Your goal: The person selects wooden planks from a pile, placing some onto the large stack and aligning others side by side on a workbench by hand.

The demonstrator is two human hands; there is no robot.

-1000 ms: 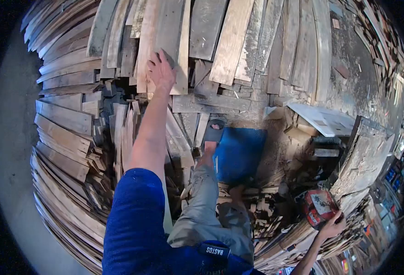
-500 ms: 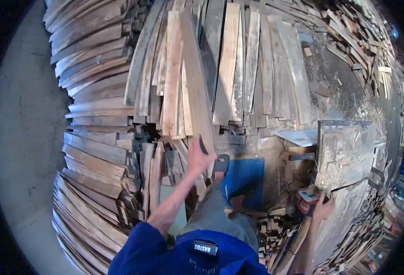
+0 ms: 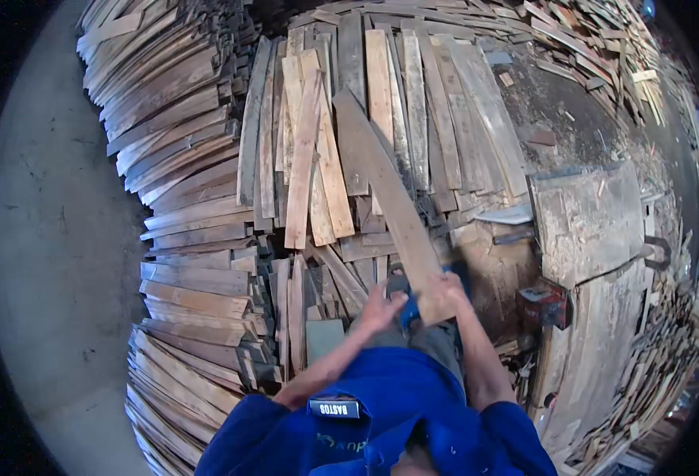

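A long wooden plank [image 3: 393,198] slants from the stack in front toward my body. My right hand [image 3: 446,295] is closed round its near end. My left hand [image 3: 383,308] is just left of that end, apart from the wood, with thumb and fingers spread. Beyond the held plank lie several loose boards, among them a pale reddish board [image 3: 303,163] crossing over others. Part of the held plank's near end is covered by my right fingers.
Tall stacks of boards [image 3: 195,198] run along my left side, beside a bare concrete floor [image 3: 64,262]. To my right are a worn wooden bench [image 3: 591,230] and a red box [image 3: 543,305]. Scrap wood [image 3: 595,47] is heaped at the far right.
My right hand has left the bench side and taken hold of the plank's near end. The plank has swung right and come closer. My left hand has let go of it.
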